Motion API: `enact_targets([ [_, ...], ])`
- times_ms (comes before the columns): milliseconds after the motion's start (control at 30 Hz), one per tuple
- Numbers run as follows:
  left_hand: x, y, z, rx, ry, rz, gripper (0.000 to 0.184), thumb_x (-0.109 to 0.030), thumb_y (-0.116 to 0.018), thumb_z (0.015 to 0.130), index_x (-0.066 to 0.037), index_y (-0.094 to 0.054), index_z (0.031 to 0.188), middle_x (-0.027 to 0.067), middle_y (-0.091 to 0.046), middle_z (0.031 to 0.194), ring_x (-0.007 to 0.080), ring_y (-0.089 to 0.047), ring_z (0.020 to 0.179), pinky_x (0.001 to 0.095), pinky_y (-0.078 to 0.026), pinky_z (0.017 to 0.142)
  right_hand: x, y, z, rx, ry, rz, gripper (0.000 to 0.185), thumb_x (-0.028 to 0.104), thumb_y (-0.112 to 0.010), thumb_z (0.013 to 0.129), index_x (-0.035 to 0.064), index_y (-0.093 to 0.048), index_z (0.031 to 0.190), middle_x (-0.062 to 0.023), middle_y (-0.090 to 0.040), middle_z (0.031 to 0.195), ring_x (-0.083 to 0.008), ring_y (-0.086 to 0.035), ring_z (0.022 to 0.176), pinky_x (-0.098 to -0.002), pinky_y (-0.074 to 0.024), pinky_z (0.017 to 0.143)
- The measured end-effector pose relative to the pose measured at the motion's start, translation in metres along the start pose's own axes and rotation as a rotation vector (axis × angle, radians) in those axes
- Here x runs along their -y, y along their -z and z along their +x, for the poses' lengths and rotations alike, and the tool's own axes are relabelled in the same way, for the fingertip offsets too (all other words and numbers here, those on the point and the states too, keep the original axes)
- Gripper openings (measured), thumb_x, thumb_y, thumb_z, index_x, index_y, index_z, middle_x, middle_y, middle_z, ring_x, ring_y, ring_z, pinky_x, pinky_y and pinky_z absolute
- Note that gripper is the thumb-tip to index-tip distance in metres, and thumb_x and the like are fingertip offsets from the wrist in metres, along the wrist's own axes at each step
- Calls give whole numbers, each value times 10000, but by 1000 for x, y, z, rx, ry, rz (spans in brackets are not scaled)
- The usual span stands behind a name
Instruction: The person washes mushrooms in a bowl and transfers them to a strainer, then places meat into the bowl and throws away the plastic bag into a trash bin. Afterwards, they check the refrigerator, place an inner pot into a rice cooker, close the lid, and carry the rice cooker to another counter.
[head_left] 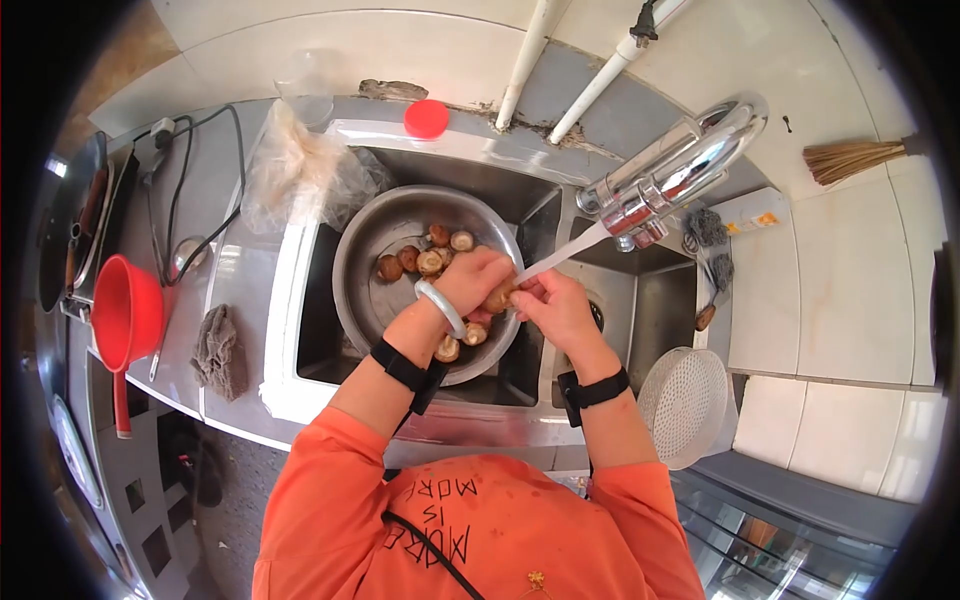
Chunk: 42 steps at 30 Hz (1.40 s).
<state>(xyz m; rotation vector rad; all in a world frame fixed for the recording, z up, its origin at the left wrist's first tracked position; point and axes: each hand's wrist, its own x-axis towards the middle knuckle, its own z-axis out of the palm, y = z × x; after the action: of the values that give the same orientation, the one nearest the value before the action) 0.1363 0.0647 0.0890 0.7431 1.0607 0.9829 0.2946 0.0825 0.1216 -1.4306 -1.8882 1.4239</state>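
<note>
Mushroom (499, 297), 1 piece held above the steel bowl (370, 320) in the sink (530, 392), is partly hidden by fingers and running water (562, 252), so where its stem points and how its long axis lies can't be made out. Its visible surface is brown and smooth-looking. The left hand (476, 281) is clamped on its left side, the right hand (557, 307) pinching its right edge.

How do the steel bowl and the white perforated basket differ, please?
The steel bowl is grey metal; the perforated basket is white.
The bowl's wall looks solid, while the basket's is dotted with holes.
The bowl sits in the sink; the basket is outside it, to the right.
Both are round.
</note>
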Motion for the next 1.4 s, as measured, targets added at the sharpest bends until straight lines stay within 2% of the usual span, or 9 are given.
enact_targets([
  [300,-8,6,0,48,148,45,284,-328,-465,829,-64,-563,868,18,-526,690,87,-501,480,200,-415,366,-6,-2,4,57,-41,98,221,99,-626,727,2,-556,913,-33,-569,676,-105,-545,576,-242,-446,516],
  [367,-7,11,1,112,226,100,282,-324,-482,832,-97,-556,982,1,-569,841,68,-548,687,193,-444,453,-6,1,5,83,-116,305,208,93,-622,728,-2,-548,898,-38,-559,664,-106,-541,559,-240,-449,505],
  [700,-4,4,-3,111,189,-44,289,-342,-493,832,-63,-546,889,11,-523,665,77,-495,499,203,-415,391,-13,3,1,89,-76,338,95,25,-540,765,-1,-513,853,-51,-547,724,-109,-552,558,-237,-465,497],
  [900,-4,16,-4,206,95,-55,246,-186,-587,761,-82,-486,960,10,-540,717,72,-512,592,209,-423,435,-37,-1,-8,6,-63,185,105,22,-532,746,14,-518,850,-69,-542,713,-184,-575,614,-301,-477,559],
  [933,-2,23,1,105,90,-62,186,-169,-578,763,-85,-502,911,11,-543,700,73,-523,605,214,-417,424,-43,0,-14,-87,-1,-184,149,41,-555,717,27,-530,863,-83,-548,780,-224,-567,720,-338,-472,622],
  [1133,71,109,60,-166,111,522,218,-233,-554,761,-51,-561,881,91,-594,740,212,-569,687,333,-469,640,-75,-23,-46,-201,241,-759,308,122,-626,636,76,-562,934,-68,-471,1091,-298,-345,1168,-436,-425,783],
  [1200,101,116,75,-198,-108,1316,293,-271,-556,745,-59,-577,946,135,-604,810,283,-580,797,328,-430,815,-70,-27,-51,-159,219,-858,312,126,-635,633,83,-560,932,-48,-474,1079,-312,-294,1209,-449,-423,784],
  [1233,85,92,76,-69,187,1407,311,-277,-543,759,-106,-568,1018,156,-532,1092,298,-503,1033,407,-408,868,-75,-28,-52,-145,224,-887,303,137,-644,629,85,-570,918,-44,-473,1073,-314,-239,1246,-441,-432,761],
  [1400,109,18,32,293,71,1766,451,-297,-570,740,-241,-460,1174,111,-200,1375,306,-298,1208,558,-380,833,-78,-24,-54,-6,154,-887,247,115,-648,615,71,-585,849,-54,-468,1129,-341,-193,1269,-450,-427,824],
])
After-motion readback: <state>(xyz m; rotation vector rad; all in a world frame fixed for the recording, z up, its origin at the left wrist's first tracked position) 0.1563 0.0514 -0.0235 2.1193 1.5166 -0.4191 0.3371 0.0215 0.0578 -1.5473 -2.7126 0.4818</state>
